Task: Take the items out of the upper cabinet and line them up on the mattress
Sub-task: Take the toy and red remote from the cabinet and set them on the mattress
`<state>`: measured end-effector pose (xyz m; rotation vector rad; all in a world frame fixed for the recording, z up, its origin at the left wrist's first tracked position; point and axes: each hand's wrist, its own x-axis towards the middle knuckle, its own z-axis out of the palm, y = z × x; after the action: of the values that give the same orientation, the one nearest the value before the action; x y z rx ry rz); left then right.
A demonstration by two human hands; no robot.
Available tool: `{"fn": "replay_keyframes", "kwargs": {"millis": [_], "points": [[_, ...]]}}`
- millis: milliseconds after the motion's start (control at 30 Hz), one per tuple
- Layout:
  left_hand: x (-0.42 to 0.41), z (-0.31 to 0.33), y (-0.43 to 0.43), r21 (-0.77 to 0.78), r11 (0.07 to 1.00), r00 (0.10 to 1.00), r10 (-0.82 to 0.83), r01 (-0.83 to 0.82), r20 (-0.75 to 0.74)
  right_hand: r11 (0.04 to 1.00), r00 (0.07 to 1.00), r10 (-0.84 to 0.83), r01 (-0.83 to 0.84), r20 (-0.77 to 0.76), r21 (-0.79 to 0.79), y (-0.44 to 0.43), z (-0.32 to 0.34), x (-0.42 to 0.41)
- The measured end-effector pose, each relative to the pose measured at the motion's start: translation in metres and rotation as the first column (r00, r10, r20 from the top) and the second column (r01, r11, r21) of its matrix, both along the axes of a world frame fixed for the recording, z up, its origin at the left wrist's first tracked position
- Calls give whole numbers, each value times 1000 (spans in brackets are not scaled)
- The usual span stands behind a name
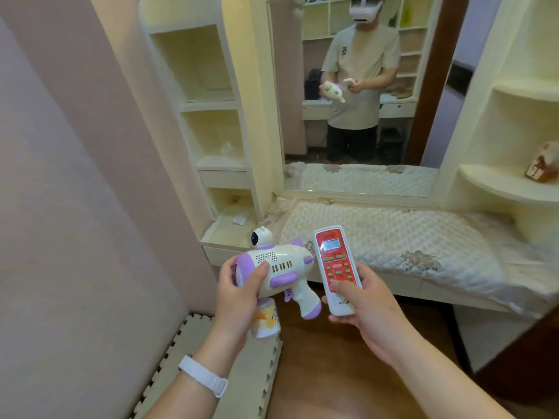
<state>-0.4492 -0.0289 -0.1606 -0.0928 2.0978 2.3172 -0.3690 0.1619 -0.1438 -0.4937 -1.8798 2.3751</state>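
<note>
Left hand (239, 293) closed around a white-and-purple toy blaster (290, 267); right hand (363, 300) clasping a red-faced remote control (334, 267), its printed labels illegibly small, before the quilted mattress (408, 237).

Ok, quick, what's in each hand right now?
Left hand: closed on the toy bubble gun.
Right hand: closed on the remote control.

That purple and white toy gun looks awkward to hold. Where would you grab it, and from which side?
Probably by the pistol grip of the toy gun, coming from below: that handle juts down free under the bulky body and is slim enough to wrap fingers around. Right now the left hand instead clasps the fat rear end, while the right hand holds the remote.
</note>
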Motion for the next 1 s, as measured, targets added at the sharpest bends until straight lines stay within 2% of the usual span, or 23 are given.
{"fn": "replay_keyframes", "kwargs": {"millis": [233, 600, 700, 1000], "points": [[-65, -9, 44, -25, 996, 997, -79, 80, 22, 994, 993, -100, 102, 68, -33, 44, -20, -42], [-224, -52, 69, 81, 994, 990, -82, 73, 115, 987, 979, -129, 112, 156, 119, 67, -31, -207], [-269, -61, 71, 61, 996, 988, -71, 63, 137, 976, 971, -153, 120, 182, 184, 73, -34, -258], [-365, -87, 97, -34, 995, 974, -85, 94, 212, 965, 945, -220, 175, 243, 195, 98, -61, -341]]}}
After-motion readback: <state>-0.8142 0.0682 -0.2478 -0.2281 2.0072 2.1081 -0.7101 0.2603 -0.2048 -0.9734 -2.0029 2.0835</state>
